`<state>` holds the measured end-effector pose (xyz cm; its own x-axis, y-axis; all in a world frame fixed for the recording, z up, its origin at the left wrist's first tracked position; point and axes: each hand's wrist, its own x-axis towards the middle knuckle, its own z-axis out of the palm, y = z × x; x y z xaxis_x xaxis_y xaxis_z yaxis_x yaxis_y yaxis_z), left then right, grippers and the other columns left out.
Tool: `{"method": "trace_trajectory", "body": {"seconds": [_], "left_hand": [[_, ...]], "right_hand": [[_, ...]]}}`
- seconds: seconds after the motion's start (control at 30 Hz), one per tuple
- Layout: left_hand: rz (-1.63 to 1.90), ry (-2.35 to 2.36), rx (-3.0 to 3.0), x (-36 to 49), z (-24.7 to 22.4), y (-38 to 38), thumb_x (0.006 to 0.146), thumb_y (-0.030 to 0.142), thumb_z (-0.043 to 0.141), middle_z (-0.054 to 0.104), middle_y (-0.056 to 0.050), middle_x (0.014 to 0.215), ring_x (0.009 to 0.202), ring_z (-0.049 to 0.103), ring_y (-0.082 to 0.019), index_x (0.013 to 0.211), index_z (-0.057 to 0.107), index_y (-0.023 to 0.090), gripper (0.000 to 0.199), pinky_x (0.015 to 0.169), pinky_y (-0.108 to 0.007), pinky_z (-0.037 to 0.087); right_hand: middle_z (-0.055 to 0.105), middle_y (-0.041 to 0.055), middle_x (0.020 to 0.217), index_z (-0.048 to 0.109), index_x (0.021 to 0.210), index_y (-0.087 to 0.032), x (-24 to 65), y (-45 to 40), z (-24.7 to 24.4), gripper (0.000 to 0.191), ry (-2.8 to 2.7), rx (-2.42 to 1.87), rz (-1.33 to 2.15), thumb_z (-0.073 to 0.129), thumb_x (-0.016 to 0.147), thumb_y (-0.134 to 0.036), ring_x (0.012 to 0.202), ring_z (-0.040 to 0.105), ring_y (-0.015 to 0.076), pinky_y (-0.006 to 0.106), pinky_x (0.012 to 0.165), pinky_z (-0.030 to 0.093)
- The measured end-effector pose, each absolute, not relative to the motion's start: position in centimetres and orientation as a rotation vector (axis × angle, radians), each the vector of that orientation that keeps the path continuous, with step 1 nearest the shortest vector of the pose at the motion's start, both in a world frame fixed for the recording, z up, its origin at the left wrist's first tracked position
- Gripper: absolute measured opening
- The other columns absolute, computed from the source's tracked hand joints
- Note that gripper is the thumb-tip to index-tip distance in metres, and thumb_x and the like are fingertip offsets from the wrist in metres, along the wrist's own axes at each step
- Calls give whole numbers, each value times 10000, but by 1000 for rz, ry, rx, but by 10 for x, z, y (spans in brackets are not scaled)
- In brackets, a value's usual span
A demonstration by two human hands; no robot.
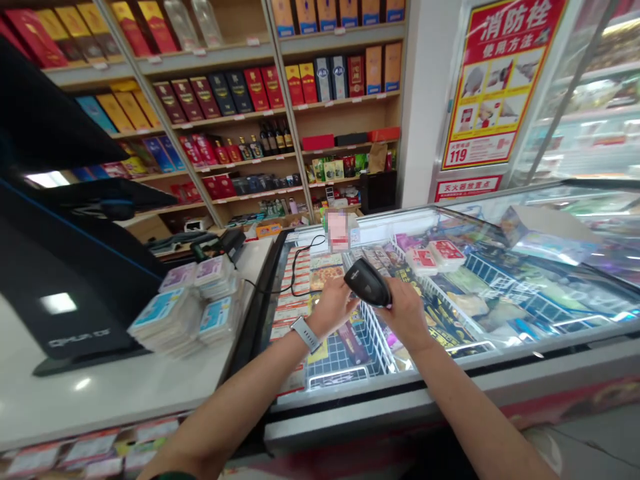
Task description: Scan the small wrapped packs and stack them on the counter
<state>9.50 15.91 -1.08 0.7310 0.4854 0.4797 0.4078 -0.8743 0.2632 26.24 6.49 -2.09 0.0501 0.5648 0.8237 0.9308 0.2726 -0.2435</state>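
Observation:
Above the glass top of a chest freezer, a black handheld barcode scanner (369, 281) is between my two hands. My right hand (407, 312) is closed round its near right end. My left hand (333, 307), with a light-banded watch (306, 335) on the wrist, grips at the scanner's left side; its fingertips are partly hidden behind it. A thin black cable (293, 283) loops over the glass on the left. Under the glass lie packaged foods in white wire baskets (383, 340).
Left of the freezer stands a white counter (200, 380) with stacked packs (165, 320) and a dark checkout terminal (75, 280). White-and-red packs (447, 255) and an open carton (545, 233) sit on the freezer. Shelves (345, 110) of boxed bottles line the back wall.

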Motion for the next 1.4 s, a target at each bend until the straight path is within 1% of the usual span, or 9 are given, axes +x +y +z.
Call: {"method": "trace_trajectory", "body": {"seconds": [0.1, 0.3, 0.43, 0.53, 0.67, 0.9, 1.03, 1.27, 1.4], "left_hand": [[720, 921, 2911, 51, -11, 142, 858, 233, 575, 572, -129, 1279, 1214, 508, -268, 1269, 504, 188, 420, 1072, -518, 323], [621, 1466, 3045, -28, -9, 118, 895, 238, 482, 470, -163, 1414, 1337, 395, -301, 1371, 428, 165, 484, 1122, -564, 212], [723, 1972, 2929, -70, -5, 113, 902, 249, 420, 381, -223, 1466, 1349, 356, -366, 1408, 379, 97, 531, 1019, -536, 363], [739, 2140, 2898, -92, -4, 113, 902, 275, 417, 411, -277, 1415, 1309, 390, -383, 1395, 374, 13, 560, 1003, -515, 388], [627, 2158, 2950, -108, -5, 115, 894, 209, 391, 517, -295, 1283, 1221, 457, -377, 1290, 480, -52, 483, 989, -495, 403], [667, 1939, 3051, -119, -1, 116, 855, 69, 327, 612, -162, 1190, 1108, 538, -287, 1241, 565, 83, 454, 1005, -421, 416], [730, 1885, 3051, -124, -3, 115, 859, 95, 345, 623, -122, 1171, 1100, 545, -282, 1240, 570, 138, 444, 1004, -426, 423], [904, 1844, 2997, -122, 5, 106, 866, 89, 331, 594, -140, 1202, 1114, 540, -285, 1334, 494, 144, 499, 984, -430, 438], [1068, 1630, 2878, -99, 14, 107, 866, 88, 354, 586, -119, 1151, 1067, 567, -241, 1244, 564, 176, 441, 967, -383, 468]], "right_hand": [[660, 102, 900, 572, 1071, -170, 264, 66, -24, 274, -1637, -1413, -531, 542, 858, -340, 800, 598, 259, 368, 726, 447], [663, 99, 911, 568, 1071, -176, 265, 68, -27, 275, -1660, -1401, -532, 565, 841, -327, 807, 605, 259, 370, 740, 454], [666, 96, 912, 572, 1065, -183, 265, 68, -27, 259, -1657, -1417, -533, 554, 838, -306, 807, 605, 256, 367, 732, 451], [667, 97, 907, 573, 1055, -177, 264, 67, -25, 255, -1658, -1422, -533, 550, 845, -320, 787, 597, 252, 362, 716, 445], [668, 93, 909, 569, 1053, -167, 264, 66, -24, 259, -1666, -1414, -531, 554, 847, -323, 784, 592, 249, 362, 726, 443], [670, 95, 913, 566, 1054, -171, 263, 67, -24, 270, -1667, -1414, -520, 560, 854, -351, 812, 602, 254, 364, 737, 445], [671, 93, 915, 567, 1055, -172, 262, 66, -22, 262, -1661, -1405, -517, 554, 857, -342, 816, 606, 251, 363, 745, 446], [671, 94, 938, 565, 1064, -163, 263, 66, -23, 278, -1657, -1410, -487, 565, 859, -350, 833, 605, 251, 367, 756, 449], [663, 91, 915, 562, 1073, -163, 264, 67, -24, 312, -1648, -1398, -488, 561, 866, -396, 818, 600, 253, 369, 735, 448]]}}
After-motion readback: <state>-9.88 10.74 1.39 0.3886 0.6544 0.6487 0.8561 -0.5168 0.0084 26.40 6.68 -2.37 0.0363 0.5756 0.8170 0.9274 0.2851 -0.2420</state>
